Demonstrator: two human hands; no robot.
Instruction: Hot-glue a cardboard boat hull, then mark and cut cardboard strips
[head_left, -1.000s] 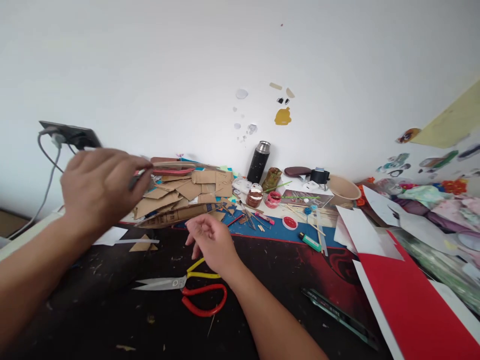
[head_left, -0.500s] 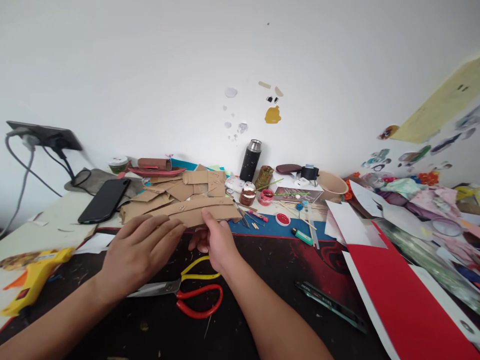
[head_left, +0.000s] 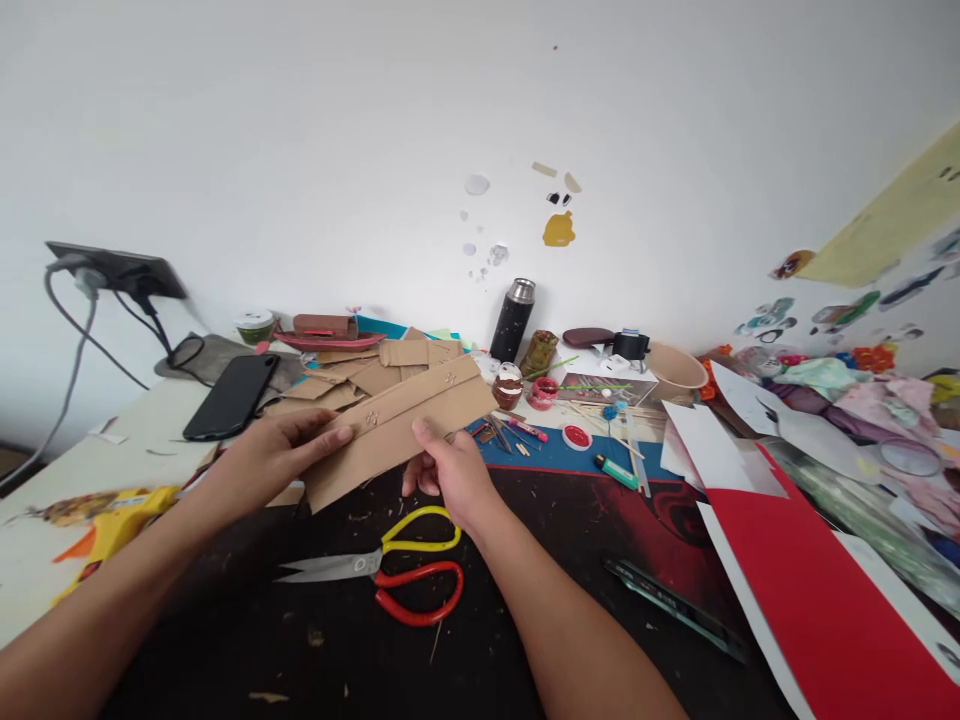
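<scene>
A long strip of brown cardboard [head_left: 405, 425], with a fold line along it and small marks near its upper edge, is held up over the dark mat. My left hand [head_left: 277, 455] grips its left end, thumb on the front face and fingers behind. At the strip's lower edge my right hand [head_left: 454, 475] pinches it, thumb in front and the other fingers curled below. Just beneath the hands lie scissors [head_left: 375, 565] with one yellow and one red handle, blades pointing left and slightly apart.
A yellow glue gun [head_left: 124, 525] and a black phone [head_left: 231, 398] lie on the left. Cardboard scraps [head_left: 356, 380] are piled behind the strip. Paint jars and a black flask [head_left: 514, 320] stand at the back. A utility knife [head_left: 675, 610] and red paper [head_left: 817, 590] are on the right.
My left hand has gone from lying flat over the cardboard to gripping its left end. The strip is now tilted, right end higher, showing more of its face. The view has shifted slightly left.
</scene>
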